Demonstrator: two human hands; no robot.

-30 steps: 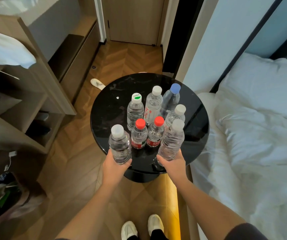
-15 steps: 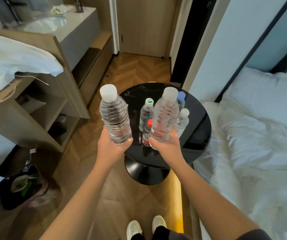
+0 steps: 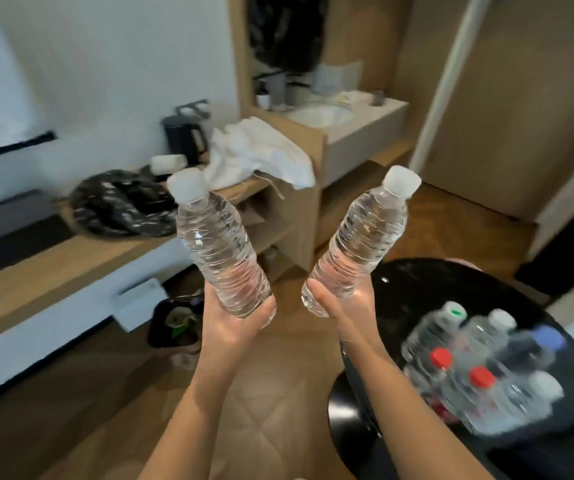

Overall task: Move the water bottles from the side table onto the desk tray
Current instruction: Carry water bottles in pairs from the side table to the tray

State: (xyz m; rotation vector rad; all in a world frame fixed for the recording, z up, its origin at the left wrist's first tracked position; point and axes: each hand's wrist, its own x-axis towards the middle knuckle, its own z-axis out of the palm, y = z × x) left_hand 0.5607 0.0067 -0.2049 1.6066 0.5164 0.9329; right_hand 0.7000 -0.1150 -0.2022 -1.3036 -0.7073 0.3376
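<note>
My left grip clasped one water bottle leaning cap-up leftward, my right grip a second bottle leaning rightward; six bottles stood on the tabletop.

You stand in a hotel room.
Kettle at the desk's far end, washbasin beyond it, round black side table on your right.
</note>
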